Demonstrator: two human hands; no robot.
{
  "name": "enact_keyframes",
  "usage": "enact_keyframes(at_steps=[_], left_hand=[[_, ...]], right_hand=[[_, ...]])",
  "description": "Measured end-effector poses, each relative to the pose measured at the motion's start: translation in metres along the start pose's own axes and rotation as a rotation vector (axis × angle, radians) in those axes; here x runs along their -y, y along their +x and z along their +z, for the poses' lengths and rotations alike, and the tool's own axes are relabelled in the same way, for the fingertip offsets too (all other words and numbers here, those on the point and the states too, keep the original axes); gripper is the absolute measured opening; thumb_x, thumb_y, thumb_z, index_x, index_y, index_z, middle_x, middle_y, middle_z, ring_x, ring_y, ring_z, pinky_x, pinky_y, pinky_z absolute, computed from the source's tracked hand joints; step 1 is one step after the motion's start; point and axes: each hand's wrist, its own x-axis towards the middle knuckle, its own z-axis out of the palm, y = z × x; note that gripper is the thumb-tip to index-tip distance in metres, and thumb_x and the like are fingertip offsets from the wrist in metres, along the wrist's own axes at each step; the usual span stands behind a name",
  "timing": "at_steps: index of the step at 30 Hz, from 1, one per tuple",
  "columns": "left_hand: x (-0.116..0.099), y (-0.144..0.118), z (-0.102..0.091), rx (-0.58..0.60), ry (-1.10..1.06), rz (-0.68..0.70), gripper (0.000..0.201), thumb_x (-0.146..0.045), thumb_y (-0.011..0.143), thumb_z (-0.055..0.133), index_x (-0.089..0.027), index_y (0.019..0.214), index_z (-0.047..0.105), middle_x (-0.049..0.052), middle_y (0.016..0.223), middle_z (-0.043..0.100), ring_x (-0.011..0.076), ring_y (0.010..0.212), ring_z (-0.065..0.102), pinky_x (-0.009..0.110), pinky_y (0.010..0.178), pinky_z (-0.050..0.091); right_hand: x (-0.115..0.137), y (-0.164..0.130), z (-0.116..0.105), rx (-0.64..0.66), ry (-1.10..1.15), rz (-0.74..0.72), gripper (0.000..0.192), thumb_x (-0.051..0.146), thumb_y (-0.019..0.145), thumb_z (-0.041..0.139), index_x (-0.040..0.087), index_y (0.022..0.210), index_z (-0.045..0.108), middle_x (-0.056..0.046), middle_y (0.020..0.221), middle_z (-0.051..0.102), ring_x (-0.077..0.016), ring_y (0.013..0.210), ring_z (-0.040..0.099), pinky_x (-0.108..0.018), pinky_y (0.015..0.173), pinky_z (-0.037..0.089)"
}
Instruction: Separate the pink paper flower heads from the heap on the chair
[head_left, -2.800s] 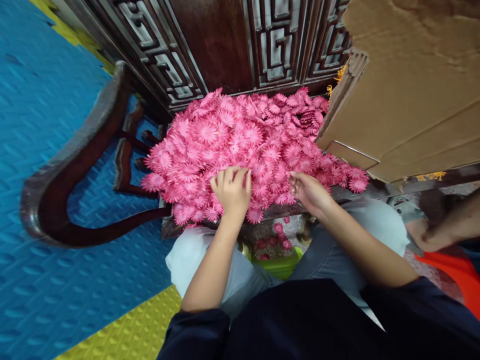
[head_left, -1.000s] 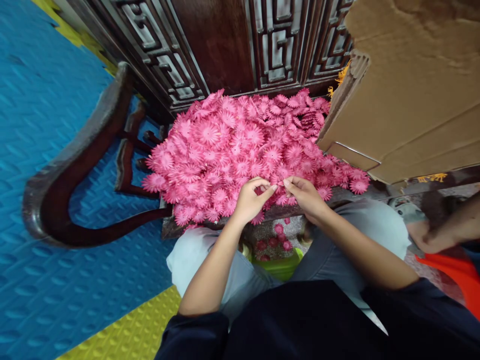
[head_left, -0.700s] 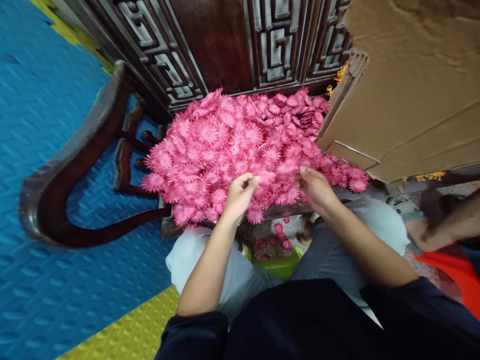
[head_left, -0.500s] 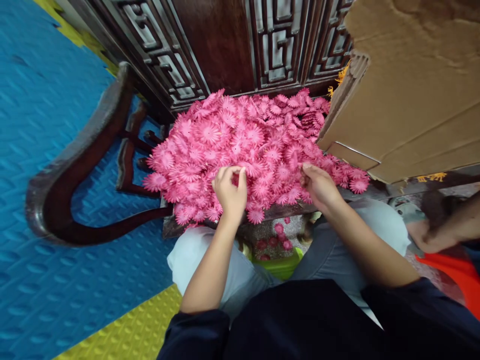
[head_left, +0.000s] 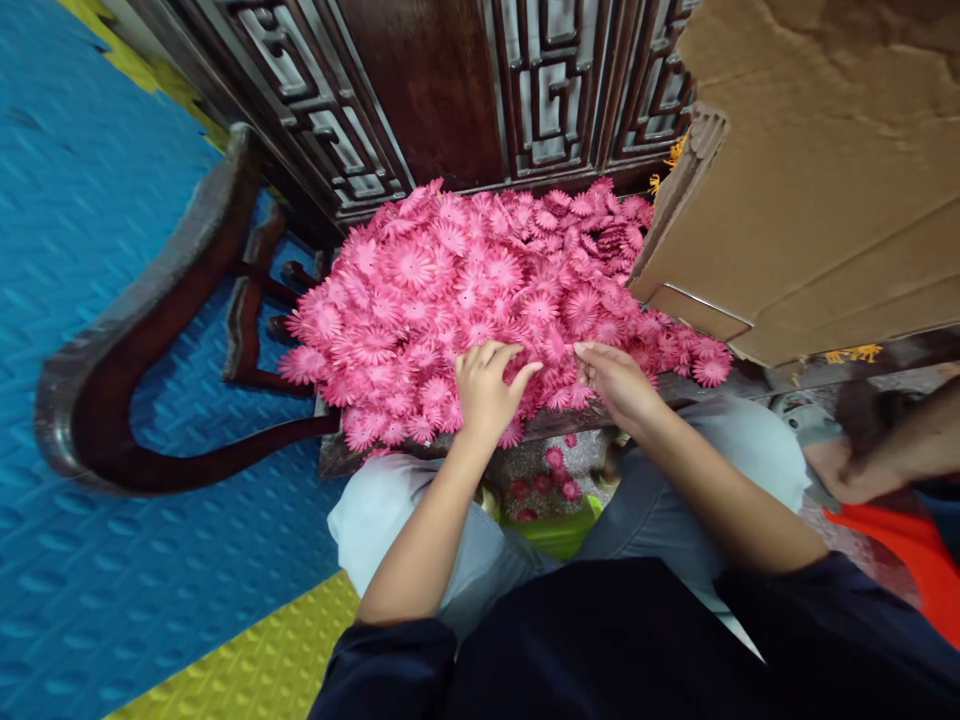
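A heap of pink artificial flowers [head_left: 420, 290] with thin radiating petals covers the dark wooden seat [head_left: 559, 425]. My left hand [head_left: 487, 392] hovers over the heap's front edge. Its fingers are curved and the thumb stands apart, with nothing visible between them. To its right, my right hand [head_left: 616, 385] is closed in a pinch, thumb against fingertips. A pink flower [head_left: 553, 346] shows at those fingertips, facing the left hand; its outline partly blends into the heap behind.
A large cardboard box [head_left: 817, 200] stands on the right of the seat. At the left is a curved wooden armrest [head_left: 90, 380]; behind, a carved backrest [head_left: 427, 90]. Fallen pink flowers [head_left: 555, 458] lie on the floor by a green plastic object [head_left: 559, 535]. Another person's leg [head_left: 885, 445] is at right.
My left hand has moved right with its thumb spreading wider. My right hand has moved left and slightly down with the flower, so the hands are closer together.
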Motion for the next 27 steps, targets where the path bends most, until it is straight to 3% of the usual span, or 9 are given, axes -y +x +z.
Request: enact_keyframes(at_steps=[5, 8, 15, 24, 27], left_hand=[[-0.003, 0.002, -0.008, -0.172, -0.049, -0.136, 0.022, -0.042, 0.076, 0.059, -0.021, 0.079, 0.063, 0.001, 0.073, 0.062, 0.0175, 0.074, 0.055, 0.031, 0.074, 0.033], [-0.006, 0.002, -0.013, -0.214, -0.097, -0.14, 0.018, -0.036, 0.08, 0.056, -0.02, 0.074, 0.061, 0.0, 0.068, 0.059, 0.0157, 0.07, 0.054, 0.03, 0.073, 0.034], [-0.018, -0.005, -0.011, -0.021, -0.198, -0.029, 0.017, -0.037, 0.077, 0.06, -0.022, 0.079, 0.067, 0.001, 0.068, 0.061, 0.0151, 0.071, 0.054, 0.031, 0.074, 0.036], [-0.018, -0.003, -0.006, 0.089, -0.592, -0.221, 0.015, -0.033, 0.07, 0.067, -0.018, 0.074, 0.068, -0.001, 0.064, 0.055, 0.011, 0.062, 0.051, 0.026, 0.063, 0.041], [-0.018, 0.0, -0.007, 0.115, -0.633, -0.272, 0.014, -0.03, 0.066, 0.07, -0.017, 0.068, 0.065, -0.002, 0.063, 0.055, 0.0102, 0.06, 0.05, 0.025, 0.061, 0.04]], right_hand=[[0.001, -0.001, 0.001, -0.01, 0.053, 0.028, 0.029, 0.041, 0.056, 0.069, 0.019, 0.065, 0.054, 0.005, 0.055, 0.044, -0.0074, 0.051, 0.037, -0.025, 0.053, 0.03], [0.001, -0.002, 0.001, -0.005, 0.058, 0.018, 0.027, 0.041, 0.057, 0.069, 0.019, 0.065, 0.055, 0.005, 0.055, 0.045, -0.0076, 0.052, 0.037, -0.025, 0.053, 0.029], [0.001, -0.01, 0.009, 0.14, -0.157, -0.067, 0.024, 0.04, 0.068, 0.062, 0.018, 0.061, 0.058, 0.004, 0.055, 0.046, -0.0086, 0.056, 0.038, -0.025, 0.058, 0.03], [-0.002, -0.01, 0.008, 0.193, -0.238, -0.135, 0.021, 0.039, 0.07, 0.062, 0.019, 0.066, 0.062, 0.002, 0.064, 0.056, -0.0116, 0.067, 0.048, -0.027, 0.07, 0.037], [-0.004, -0.009, 0.007, 0.199, -0.242, -0.156, 0.019, 0.038, 0.07, 0.062, 0.019, 0.067, 0.062, 0.002, 0.065, 0.058, -0.0122, 0.068, 0.05, -0.027, 0.07, 0.038]])
